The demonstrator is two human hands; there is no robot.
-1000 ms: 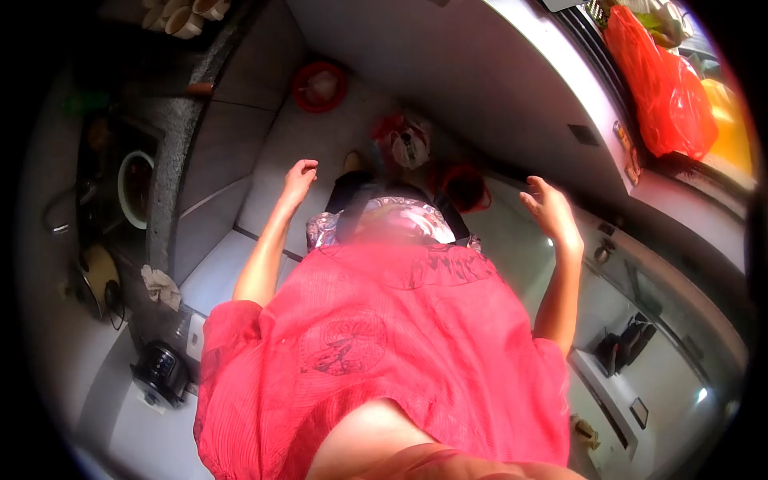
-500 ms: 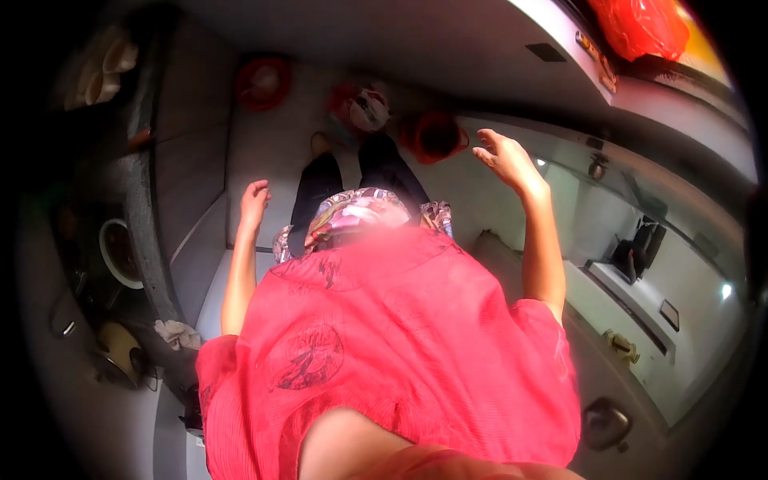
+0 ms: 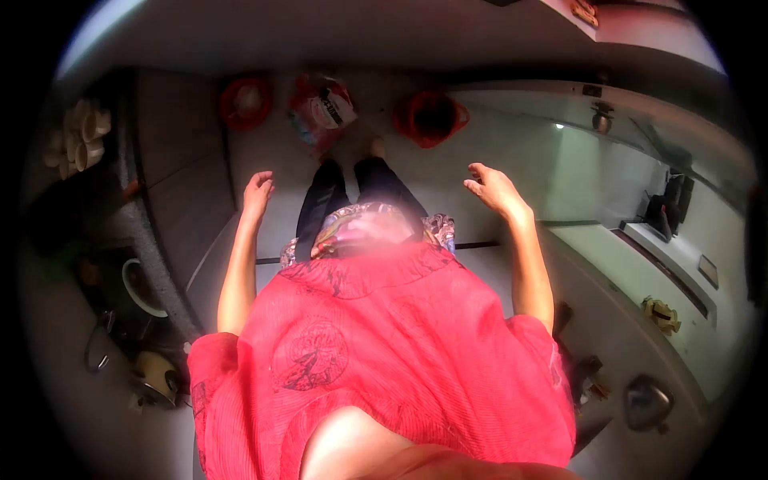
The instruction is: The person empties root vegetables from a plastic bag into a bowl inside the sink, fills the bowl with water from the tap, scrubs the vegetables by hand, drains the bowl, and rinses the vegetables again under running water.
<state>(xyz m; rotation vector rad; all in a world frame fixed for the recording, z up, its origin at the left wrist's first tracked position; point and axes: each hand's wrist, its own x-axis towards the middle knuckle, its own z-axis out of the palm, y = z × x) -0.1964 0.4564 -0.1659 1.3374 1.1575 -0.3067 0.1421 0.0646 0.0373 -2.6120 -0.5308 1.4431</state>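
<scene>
My left hand (image 3: 258, 192) hangs in the air left of my dark-trousered legs, its fingers loosely curled and apart, with nothing in it. On the other side my right hand (image 3: 490, 189) is raised clear of my body, empty, thumb and fingers apart. Beyond it on the floor stands a red bucket (image 3: 410, 120) with a dark inside. A plastic bag (image 3: 322, 112) with red and white print lies ahead of my feet. The red basin (image 3: 245, 104) at its left holds something pale.
Along the left runs a counter edge (image 3: 144, 232) with stacked pale cups (image 3: 86, 132), a white-rimmed bowl (image 3: 142, 290) and a yellowish pot (image 3: 157, 378). To the right are a glass panel, a white shelf (image 3: 668, 264) and a metal pan-like object (image 3: 646, 402).
The view has swung and moved along the floor. The red bags at the upper right have left view. Both hands stay raised and empty, and the feet have shifted in a step.
</scene>
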